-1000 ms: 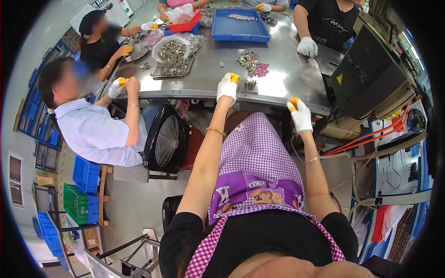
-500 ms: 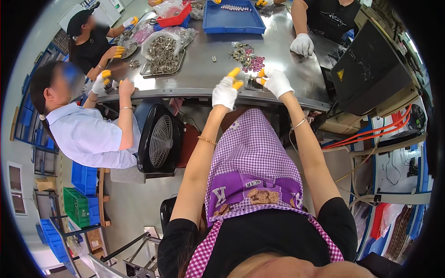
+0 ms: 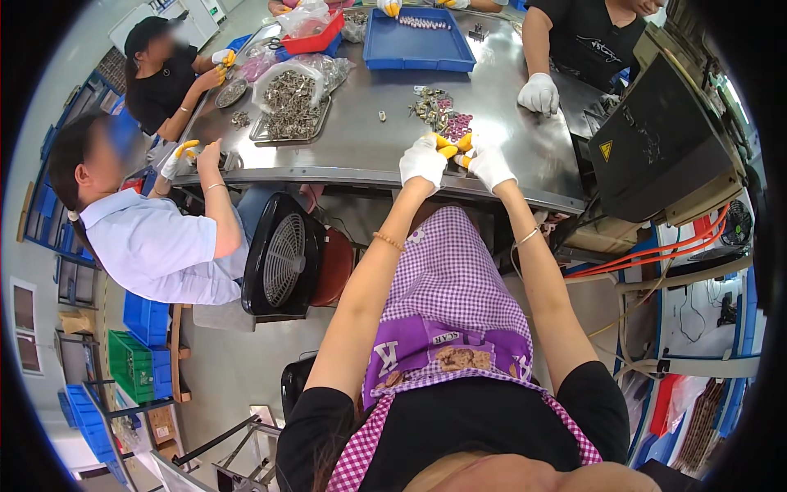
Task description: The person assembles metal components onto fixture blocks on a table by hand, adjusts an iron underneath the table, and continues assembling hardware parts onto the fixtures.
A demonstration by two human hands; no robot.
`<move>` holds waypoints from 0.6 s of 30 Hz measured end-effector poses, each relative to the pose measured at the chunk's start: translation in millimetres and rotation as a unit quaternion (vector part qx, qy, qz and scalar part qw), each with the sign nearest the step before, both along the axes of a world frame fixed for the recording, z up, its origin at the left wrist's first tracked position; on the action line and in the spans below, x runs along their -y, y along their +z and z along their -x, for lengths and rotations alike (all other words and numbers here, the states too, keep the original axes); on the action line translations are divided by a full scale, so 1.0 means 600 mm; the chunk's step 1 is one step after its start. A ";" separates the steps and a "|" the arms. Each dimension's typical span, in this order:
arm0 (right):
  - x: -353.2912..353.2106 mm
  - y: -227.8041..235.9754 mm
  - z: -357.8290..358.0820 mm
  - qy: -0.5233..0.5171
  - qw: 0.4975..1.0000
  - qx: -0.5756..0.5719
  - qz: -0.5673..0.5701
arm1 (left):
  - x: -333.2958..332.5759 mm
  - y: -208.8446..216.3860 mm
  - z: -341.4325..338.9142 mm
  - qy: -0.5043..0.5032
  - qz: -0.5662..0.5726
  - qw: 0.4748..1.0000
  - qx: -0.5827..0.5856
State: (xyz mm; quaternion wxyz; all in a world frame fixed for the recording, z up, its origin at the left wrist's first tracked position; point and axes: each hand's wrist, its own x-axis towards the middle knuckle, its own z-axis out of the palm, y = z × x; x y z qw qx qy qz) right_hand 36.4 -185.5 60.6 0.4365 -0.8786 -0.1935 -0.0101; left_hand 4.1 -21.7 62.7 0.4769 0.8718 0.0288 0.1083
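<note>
Our white-gloved left hand (image 3: 424, 161) and right hand (image 3: 492, 165) at the metal surface's (image 3: 354, 135) near edge, each grip's state we cannot tell, small pink rings (image 3: 458, 125) piled just beyond, silver metal parts (image 3: 291, 107) filling a rectangular metal tray (image 3: 283, 142), white pieces (image 3: 424, 23) rowed in a far-edge blue plastic tray (image 3: 410, 51).

Here's a yellow triangular warning sign (image 3: 606, 151) on the dark machine box (image 3: 672, 135)! Bold lettering (image 3: 383, 355) marks the purple checked apron (image 3: 459, 283), while white script (image 3: 601, 47) runs across a co-worker's black shirt (image 3: 574, 25).
</note>
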 end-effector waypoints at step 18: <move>0.095 0.050 0.058 -0.198 0.939 0.132 0.249 | -0.214 0.059 0.023 0.374 -0.219 0.900 0.047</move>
